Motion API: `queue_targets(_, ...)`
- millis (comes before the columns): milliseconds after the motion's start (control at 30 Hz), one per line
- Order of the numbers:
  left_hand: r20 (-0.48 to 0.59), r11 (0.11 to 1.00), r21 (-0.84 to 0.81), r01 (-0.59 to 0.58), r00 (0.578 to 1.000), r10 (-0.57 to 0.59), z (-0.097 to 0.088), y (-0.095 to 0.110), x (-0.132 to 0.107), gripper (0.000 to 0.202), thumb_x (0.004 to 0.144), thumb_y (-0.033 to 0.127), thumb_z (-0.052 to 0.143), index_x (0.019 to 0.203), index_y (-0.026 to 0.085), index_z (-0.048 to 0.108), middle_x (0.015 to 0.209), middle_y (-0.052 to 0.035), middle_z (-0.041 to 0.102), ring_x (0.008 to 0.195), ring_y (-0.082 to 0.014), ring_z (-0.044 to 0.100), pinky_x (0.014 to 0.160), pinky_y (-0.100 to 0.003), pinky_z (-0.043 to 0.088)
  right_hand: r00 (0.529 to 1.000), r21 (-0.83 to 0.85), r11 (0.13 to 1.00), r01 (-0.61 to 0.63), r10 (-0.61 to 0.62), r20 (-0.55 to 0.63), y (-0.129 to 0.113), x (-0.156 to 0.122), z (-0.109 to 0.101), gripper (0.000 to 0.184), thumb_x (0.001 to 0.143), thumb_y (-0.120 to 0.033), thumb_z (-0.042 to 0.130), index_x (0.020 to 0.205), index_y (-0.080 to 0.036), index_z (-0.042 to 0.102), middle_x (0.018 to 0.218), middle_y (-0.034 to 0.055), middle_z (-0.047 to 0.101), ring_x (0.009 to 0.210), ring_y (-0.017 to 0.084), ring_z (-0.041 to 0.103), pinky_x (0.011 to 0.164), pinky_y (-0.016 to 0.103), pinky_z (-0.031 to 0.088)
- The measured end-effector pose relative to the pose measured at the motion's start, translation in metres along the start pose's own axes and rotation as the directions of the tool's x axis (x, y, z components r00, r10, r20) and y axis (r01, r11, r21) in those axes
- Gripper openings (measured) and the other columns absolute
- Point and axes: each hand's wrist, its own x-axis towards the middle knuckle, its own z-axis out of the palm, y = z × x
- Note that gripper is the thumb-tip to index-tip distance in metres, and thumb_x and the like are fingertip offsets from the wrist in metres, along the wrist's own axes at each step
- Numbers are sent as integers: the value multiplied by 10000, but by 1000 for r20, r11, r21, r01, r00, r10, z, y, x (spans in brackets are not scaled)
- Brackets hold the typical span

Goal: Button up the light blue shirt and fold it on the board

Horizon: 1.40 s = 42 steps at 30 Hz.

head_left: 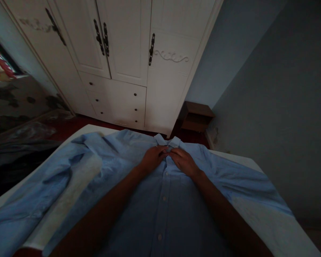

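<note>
A light blue button-up shirt (147, 200) lies face up with its sleeves spread to both sides. Its collar (174, 142) points away from me, and a row of buttons runs down the front. Just below the collar, my left hand (153, 157) pinches the placket edge. My right hand (184, 161) meets it there, its fingers closed on the other side of the shirt opening. The fingertips of both hands nearly touch; what lies right between them is too small to make out.
Under the shirt is a white table (267, 221). Beyond it stands a white wardrobe (123, 43) with dark handles and small drawers. A brown bedside cabinet (196, 116) sits by the grey wall at right. Dark cloth (16, 160) lies at the left.
</note>
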Motion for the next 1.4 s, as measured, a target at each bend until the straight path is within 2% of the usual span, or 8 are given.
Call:
queue_targets(200, -32, 995, -97, 8, 999, -11, 1, 0, 0, 181, 841, 167, 595, 960, 225, 719, 987, -18, 747, 952, -182, 681, 931, -332, 496, 999, 78, 997, -31, 33, -33, 1, 0, -1, 209, 947, -160, 468, 1031, -196, 656, 1015, 90, 674, 922, 190, 654, 796, 314, 571)
queue_targets(333, -64, 959, -258, 117, 988, -138, 1, 4, 0, 173, 795, 142, 614, 897, 221, 730, 922, -12, 755, 896, -174, 696, 899, -315, 517, 998, 106, 994, -5, 11, -58, 2, -3, 1, 199, 937, -154, 489, 1053, -187, 648, 1050, 104, 674, 961, 197, 661, 831, 320, 579)
queue_targets(467, -63, 866, -442, 235, 955, -291, 1, 9, 1, 126, 737, 142, 652, 830, 188, 723, 841, -24, 750, 799, -168, 698, 807, -300, 546, 993, 118, 993, 11, 3, -117, 2, -6, 3, 177, 919, -147, 534, 1050, -192, 644, 1065, 110, 673, 964, 192, 665, 830, 311, 582)
queue_targets(567, -38, 812, -514, 277, 938, -344, 2, 10, 2, 110, 706, 141, 676, 803, 171, 717, 801, -37, 743, 750, -163, 691, 739, -282, 550, 991, 97, 995, 9, 4, -134, 1, -6, 4, 178, 915, -146, 542, 1047, -209, 645, 1057, 98, 681, 948, 187, 673, 809, 302, 589)
queue_targets(667, -30, 794, -527, 303, 927, -373, 3, 11, 2, 110, 698, 130, 682, 797, 164, 715, 780, -41, 737, 719, -154, 685, 703, -267, 547, 990, 81, 997, 13, -2, -142, -1, -5, 3, 183, 915, -138, 539, 1048, -208, 643, 1050, 96, 686, 954, 185, 675, 822, 303, 589)
queue_targets(933, -90, 840, -475, 262, 935, -343, 1, 20, 0, 113, 732, 119, 666, 814, 174, 721, 842, -43, 751, 809, -164, 704, 818, -306, 555, 989, 70, 997, 35, -25, -143, -2, -5, -1, 168, 917, -136, 524, 1036, -186, 631, 1063, 124, 682, 1001, 196, 660, 860, 336, 586)
queue_targets(1133, -114, 873, -437, 218, 949, -294, -3, 24, -2, 125, 745, 113, 654, 803, 195, 730, 826, -17, 757, 786, -156, 710, 796, -299, 568, 994, 101, 995, 20, -9, -113, -1, -4, -1, 190, 924, -159, 499, 1030, -197, 652, 1067, 109, 698, 1003, 206, 659, 850, 365, 579)
queue_targets(1400, -78, 887, -432, 163, 973, -217, -8, 23, -6, 190, 765, 70, 608, 842, 180, 742, 880, -31, 764, 837, -154, 715, 836, -283, 559, 991, 13, 997, 79, -77, -114, 0, 0, -4, 180, 915, -138, 515, 981, -193, 673, 982, 87, 736, 890, 189, 677, 798, 352, 557)
